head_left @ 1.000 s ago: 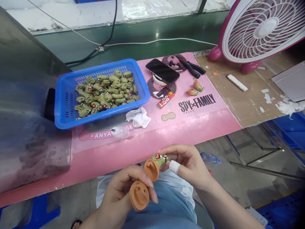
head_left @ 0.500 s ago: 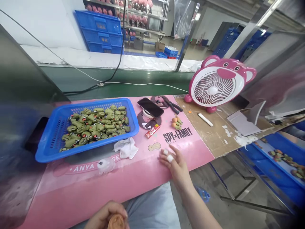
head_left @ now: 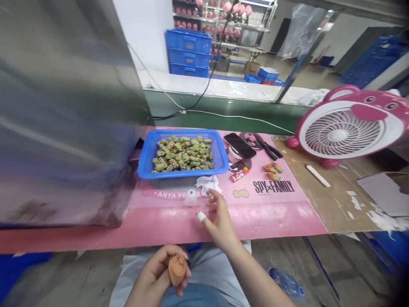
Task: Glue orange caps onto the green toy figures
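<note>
My left hand is closed around a small orange-brown rounded piece with a swirled, rose-like top, held low above my lap. My right hand hovers over the front of the pink table mat, its fingers spread and nothing between them. White tape wraps a finger of it. Just beyond its fingertips lie a crumpled white cloth and a small translucent bottle-like item. Behind them stands a blue basket holding many small olive-green moulded pieces.
Right of the basket lie a phone, black-handled pliers, a red packet and several orange-green pieces. A pink bear-shaped fan stands at right. A metal panel walls off the left.
My view has turned left, so the table things sit farther right. My right hand has moved left from beside the printed lettering toward the white cloth. My left hand still holds the orange-brown piece.
</note>
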### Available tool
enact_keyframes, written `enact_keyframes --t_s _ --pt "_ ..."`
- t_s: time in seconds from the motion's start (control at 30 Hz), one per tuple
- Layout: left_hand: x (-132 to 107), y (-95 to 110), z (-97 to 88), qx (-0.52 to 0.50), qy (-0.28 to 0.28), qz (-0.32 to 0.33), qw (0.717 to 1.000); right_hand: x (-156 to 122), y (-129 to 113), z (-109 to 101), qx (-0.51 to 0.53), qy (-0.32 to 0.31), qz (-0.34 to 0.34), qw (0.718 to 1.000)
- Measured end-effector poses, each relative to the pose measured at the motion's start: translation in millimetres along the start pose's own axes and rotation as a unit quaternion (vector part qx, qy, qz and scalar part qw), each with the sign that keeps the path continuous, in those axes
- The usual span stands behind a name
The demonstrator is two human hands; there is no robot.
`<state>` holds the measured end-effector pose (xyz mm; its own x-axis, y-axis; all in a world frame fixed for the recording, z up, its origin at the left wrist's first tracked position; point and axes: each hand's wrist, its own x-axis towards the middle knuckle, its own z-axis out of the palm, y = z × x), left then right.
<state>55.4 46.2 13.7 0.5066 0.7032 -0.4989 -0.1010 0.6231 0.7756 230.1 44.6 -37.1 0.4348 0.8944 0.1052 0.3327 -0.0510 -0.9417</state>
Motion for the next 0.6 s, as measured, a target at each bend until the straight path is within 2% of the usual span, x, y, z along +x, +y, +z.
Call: enact_keyframes --t_s 0.13,0.27,0.37,0.5,0.6 --pt "-10 5 -12.4 -0.022 0.029 0.017 0.999 23 -4 25 -0.067 -0.028 -0.017 0.997" --pt "-17 8 -23.7 -0.040 0.036 0.022 0.998 24 -6 32 -0.081 -0.033 0.001 0.996" --pt "-20 7 -29.0 -0.052 0.057 0.032 0.996 5 -15 26 -0.044 -0.035 0.003 0.998" --pt "-20 5 -32.5 -0.057 0.075 0.050 0.994 -35 -32 9 -0.014 -0.031 0.018 0.999" --pt "-18 4 -33.3 -0.047 0.069 0.059 0.995 -59 -41 -4 0.060 -0.029 0.065 0.996"
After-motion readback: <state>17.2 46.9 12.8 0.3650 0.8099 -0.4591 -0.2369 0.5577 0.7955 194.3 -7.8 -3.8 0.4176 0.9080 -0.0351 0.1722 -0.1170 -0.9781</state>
